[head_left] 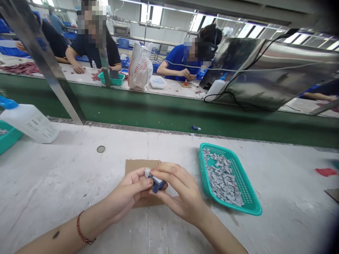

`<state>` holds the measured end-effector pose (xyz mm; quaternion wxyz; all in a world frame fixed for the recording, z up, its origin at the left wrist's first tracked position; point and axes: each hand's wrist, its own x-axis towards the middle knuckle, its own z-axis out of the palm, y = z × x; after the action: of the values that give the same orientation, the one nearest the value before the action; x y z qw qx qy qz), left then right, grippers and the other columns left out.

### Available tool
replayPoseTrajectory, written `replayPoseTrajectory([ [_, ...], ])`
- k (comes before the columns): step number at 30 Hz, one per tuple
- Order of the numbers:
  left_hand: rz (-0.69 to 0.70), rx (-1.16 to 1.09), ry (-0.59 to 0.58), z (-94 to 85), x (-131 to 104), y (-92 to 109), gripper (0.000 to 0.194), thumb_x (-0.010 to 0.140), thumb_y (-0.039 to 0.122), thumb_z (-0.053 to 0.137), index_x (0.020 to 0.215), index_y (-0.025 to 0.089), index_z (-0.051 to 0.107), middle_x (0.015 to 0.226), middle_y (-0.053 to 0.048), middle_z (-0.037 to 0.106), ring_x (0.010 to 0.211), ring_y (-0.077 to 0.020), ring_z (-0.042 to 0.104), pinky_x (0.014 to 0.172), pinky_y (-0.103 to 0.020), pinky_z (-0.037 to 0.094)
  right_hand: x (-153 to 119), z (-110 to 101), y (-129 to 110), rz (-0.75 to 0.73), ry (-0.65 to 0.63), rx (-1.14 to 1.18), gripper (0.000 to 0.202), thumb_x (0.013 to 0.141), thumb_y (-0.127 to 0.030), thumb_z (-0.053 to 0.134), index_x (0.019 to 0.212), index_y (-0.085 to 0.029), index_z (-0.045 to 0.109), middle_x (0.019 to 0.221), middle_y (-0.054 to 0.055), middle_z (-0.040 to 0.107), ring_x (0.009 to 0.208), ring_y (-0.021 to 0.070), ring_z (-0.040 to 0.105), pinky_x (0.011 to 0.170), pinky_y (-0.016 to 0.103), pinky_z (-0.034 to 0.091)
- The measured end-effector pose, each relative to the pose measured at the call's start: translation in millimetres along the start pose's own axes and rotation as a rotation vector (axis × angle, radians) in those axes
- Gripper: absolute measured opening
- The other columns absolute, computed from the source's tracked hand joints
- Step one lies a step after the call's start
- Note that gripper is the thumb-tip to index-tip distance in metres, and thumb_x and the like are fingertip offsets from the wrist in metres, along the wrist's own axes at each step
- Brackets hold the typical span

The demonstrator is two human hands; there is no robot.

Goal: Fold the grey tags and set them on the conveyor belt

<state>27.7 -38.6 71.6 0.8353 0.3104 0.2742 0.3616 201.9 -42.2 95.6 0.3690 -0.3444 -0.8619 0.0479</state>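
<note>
Between my two hands is a small dark blue part with a light grey piece on it (pixel 158 183), held above a flat piece of brown cardboard (pixel 143 164). My left hand (pixel 135 185) pinches its left end between thumb and fingers. From the other side, my right hand (pixel 180 187) grips the same part, thumb below and fingertips pressing on top. Fingers cover much of it, so its full shape is hidden. To the right of my right hand stands a green plastic basket (pixel 249 190) holding many small grey pieces (pixel 225 176).
A white bottle with a blue cap (pixel 33 121) and part of another green basket (pixel 12 141) are at left. A bottle cap (pixel 101 149) lies nearby. Another small blue part (pixel 195 127) rests on the green belt (pixel 148 113). Co-workers sit across it. A red scrap (pixel 326 171) lies far right.
</note>
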Motion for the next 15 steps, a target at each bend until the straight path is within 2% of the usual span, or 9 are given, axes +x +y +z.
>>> replayPoseTrajectory([
  [2,0.023,0.081,0.069,-3.8,11,7,0.019,0.081,0.031,0.069,0.093,0.016,0.065,0.091,-0.005,0.068,0.075,-0.0115,0.062,0.066,-0.021,0.048,-5,-11,14,0.085,-0.072,-0.015,0.042,0.087,-0.033,0.062,0.127,-0.022,0.053,0.115,0.009,0.068,0.107,0.0223,0.062,0.09,0.037,0.052],
  [4,0.104,0.17,0.167,-16.0,28,19,0.022,0.079,0.03,0.07,0.094,0.016,0.063,0.096,-0.007,0.069,0.08,-0.0133,0.064,0.061,-0.02,0.047,-15,-28,37,0.264,-0.09,-0.089,0.049,0.088,-0.039,0.06,0.132,-0.021,0.049,0.124,0.011,0.063,0.113,0.025,0.06,0.093,0.042,0.05],
  [5,0.168,0.218,0.229,-25.6,38,27,0.023,0.077,0.029,0.072,0.093,0.016,0.062,0.097,-0.007,0.069,0.083,-0.0145,0.065,0.06,-0.019,0.047,-22,-38,50,0.391,-0.071,-0.141,0.043,0.091,-0.037,0.055,0.131,-0.021,0.051,0.124,0.011,0.064,0.113,0.0256,0.06,0.092,0.043,0.051],
  [7,0.276,0.355,0.354,-50.5,63,44,0.027,0.072,0.029,0.074,0.091,0.016,0.061,0.093,-0.006,0.069,0.087,-0.0177,0.067,0.061,-0.02,0.048,-38,-60,81,0.655,-0.062,-0.27,0.031,0.093,-0.035,0.047,0.115,-0.019,0.062,0.117,0.011,0.067,0.106,0.0273,0.063,0.086,0.042,0.052],
  [10,0.399,0.695,0.603,-92.4,100,72,0.028,0.07,0.032,0.071,0.091,0.015,0.062,0.089,-0.006,0.069,0.086,-0.0208,0.068,0.067,-0.026,0.052,-63,-85,126,1.002,-0.211,-0.414,0.031,0.091,-0.029,0.045,0.108,-0.015,0.067,0.112,0.013,0.07,0.096,0.0274,0.067,0.074,0.035,0.053],
  [11,0.409,0.844,0.697,-105.0,112,81,0.028,0.071,0.033,0.069,0.091,0.016,0.063,0.083,-0.005,0.069,0.083,-0.0207,0.068,0.067,-0.027,0.052,-70,-90,138,1.05,-0.249,-0.427,0.031,0.09,-0.026,0.046,0.107,-0.013,0.068,0.109,0.014,0.071,0.094,0.0277,0.068,0.072,0.034,0.053],
  [15,0.435,1.028,0.935,-140.3,150,111,0.024,0.07,0.028,0.067,0.09,0.016,0.065,0.068,-0.002,0.063,0.073,-0.0225,0.063,0.067,-0.032,0.049,-83,-96,165,1.094,-0.323,-0.428,0.027,0.085,-0.023,0.053,0.104,-0.015,0.071,0.101,0.012,0.074,0.088,0.0255,0.069,0.068,0.03,0.05],
])
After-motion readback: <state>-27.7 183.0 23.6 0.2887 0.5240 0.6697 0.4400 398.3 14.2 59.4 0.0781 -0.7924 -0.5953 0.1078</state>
